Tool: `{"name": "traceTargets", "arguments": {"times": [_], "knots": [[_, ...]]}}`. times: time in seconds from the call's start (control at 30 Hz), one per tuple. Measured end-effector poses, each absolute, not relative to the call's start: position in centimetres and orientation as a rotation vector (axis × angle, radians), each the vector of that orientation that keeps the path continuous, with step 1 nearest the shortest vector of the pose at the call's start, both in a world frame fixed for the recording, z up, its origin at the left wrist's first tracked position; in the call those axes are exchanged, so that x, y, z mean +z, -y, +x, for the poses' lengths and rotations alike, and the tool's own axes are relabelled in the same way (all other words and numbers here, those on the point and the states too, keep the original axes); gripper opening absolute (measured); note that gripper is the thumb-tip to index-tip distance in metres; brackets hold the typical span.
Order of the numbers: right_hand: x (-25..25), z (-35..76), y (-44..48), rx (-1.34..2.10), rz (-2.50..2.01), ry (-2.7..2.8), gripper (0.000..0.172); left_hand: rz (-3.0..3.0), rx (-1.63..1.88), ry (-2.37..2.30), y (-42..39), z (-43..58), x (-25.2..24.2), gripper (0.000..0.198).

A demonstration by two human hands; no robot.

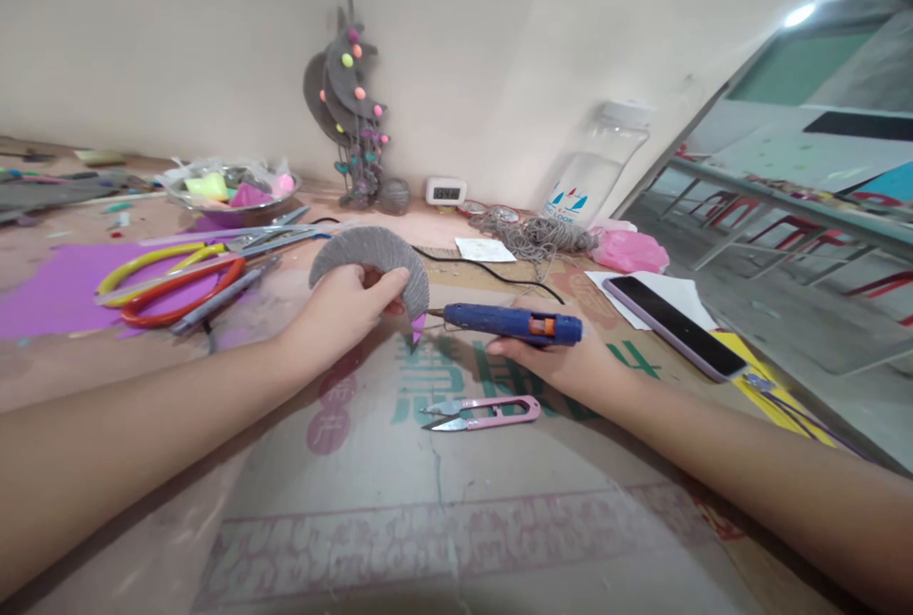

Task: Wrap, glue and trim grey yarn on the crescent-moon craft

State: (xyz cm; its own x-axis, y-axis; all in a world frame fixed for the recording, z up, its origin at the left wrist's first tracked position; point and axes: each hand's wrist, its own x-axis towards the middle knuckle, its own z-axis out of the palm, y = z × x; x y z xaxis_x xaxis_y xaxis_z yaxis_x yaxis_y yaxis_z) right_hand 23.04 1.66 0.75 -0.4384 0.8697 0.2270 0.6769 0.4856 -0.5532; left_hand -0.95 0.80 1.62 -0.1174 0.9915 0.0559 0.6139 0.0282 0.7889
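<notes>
My left hand pinches a crescent wrapped in grey yarn, thumb in front. At the crescent's lower tip a small bit of purple shows. My right hand is wrapped round a blue glue gun, whose nozzle points left and is close to that purple tip. Whether the nozzle touches it I cannot tell. Below the glue gun, pink thread snips lie on the printed cardboard, blades to the left.
Red- and yellow-handled scissors lie on purple sheets at left. Behind are a bowl of coloured pieces, a crescent hanging, a timer, grey yarn and a bottle. A phone lies right; a black cord crosses behind.
</notes>
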Motion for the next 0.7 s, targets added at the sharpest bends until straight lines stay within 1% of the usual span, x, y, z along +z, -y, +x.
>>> {"name": "traceTargets", "arguments": {"times": [0.1,0.23,0.37,0.5,0.7], "knots": [[0.4,23.0,-1.8,0.493,-1.330,2.227,0.027,1.637,0.941,-1.777,-0.8,-1.0,1.6,0.040],[0.2,23.1,-1.7,0.500,-1.371,2.129,0.026,1.647,0.947,-1.794,-0.6,-1.0,1.7,0.042],[0.9,23.0,-1.2,0.586,-1.250,2.167,0.024,1.642,0.942,-1.822,-0.6,-1.0,1.7,0.040],[1.3,22.7,-1.0,0.580,-1.136,2.272,0.025,1.659,0.931,-1.803,-0.6,-1.1,1.7,0.039],[0.7,22.6,-1.3,0.594,-1.139,2.293,0.025,1.662,0.935,-1.790,-0.6,-1.0,1.7,0.039]]}}
